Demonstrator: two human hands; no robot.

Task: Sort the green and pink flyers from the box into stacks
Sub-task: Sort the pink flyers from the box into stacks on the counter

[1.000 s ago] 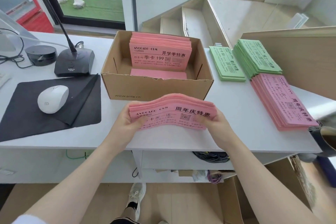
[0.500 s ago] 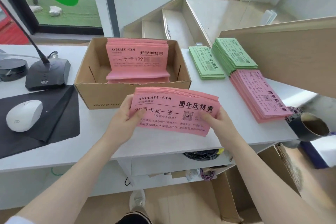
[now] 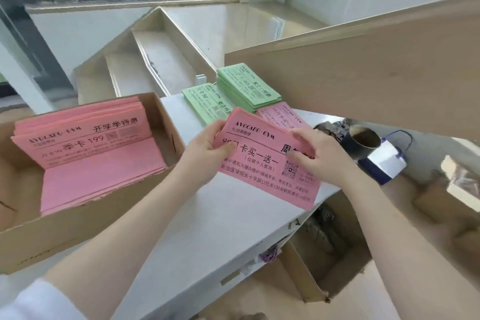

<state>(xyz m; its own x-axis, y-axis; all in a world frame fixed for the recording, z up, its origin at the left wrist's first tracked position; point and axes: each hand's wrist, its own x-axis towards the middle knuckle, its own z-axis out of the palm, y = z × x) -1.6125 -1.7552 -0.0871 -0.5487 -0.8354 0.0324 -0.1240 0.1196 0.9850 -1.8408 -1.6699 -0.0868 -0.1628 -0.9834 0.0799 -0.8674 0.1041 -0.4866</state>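
Both hands, left [image 3: 205, 153] and right [image 3: 320, 157], pinch a pink wad [image 3: 262, 176] right of the box [image 3: 85, 218], just over the pink stack [image 3: 281, 116].

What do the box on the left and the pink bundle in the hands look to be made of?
Box: brown corrugated cardboard by the look, matte, with raw cut edges and a slightly ragged front rim. Pink flyer bundle, held by the left hand and right hand: thin matte coloured paper with black print; the sheets fan and bend at the edges.

Matt pink paper flyers [image 3: 265, 163], rough brown cardboard box [image 3: 78, 226], smooth white tabletop [image 3: 207, 228]
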